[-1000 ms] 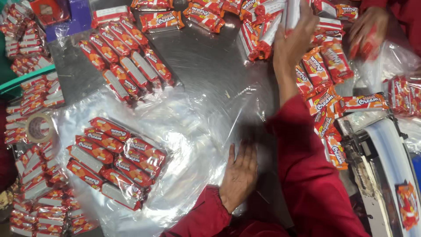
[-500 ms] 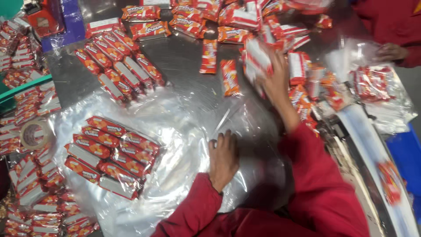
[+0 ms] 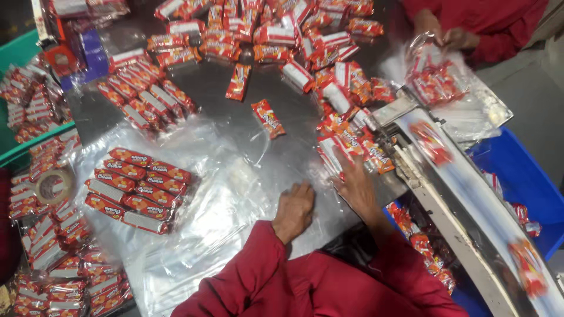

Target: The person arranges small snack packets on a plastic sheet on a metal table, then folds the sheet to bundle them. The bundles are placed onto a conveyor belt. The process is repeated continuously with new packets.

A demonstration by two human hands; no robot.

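A: Left hand [image 3: 294, 210]?
B: Flat, fingers together, pressing the clear plastic sheet [image 3: 223, 205], right of the packet stack [image 3: 136, 188].
A: Right hand [image 3: 355, 185]?
B: Fingers spread on a packet bunch [image 3: 346, 147], further right, beside the conveyor [image 3: 470, 194]

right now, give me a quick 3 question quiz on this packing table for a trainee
1. True or false: the left hand lies flat on the clear plastic sheet.
2. What is the right hand touching? A) the tape roll B) a bunch of red snack packets beside the conveyor chute C) the blue bin
3. Fill in: the bagged stack of packets on the sheet lies to the wearer's ____ of the left hand.

Key
1. True
2. B
3. left
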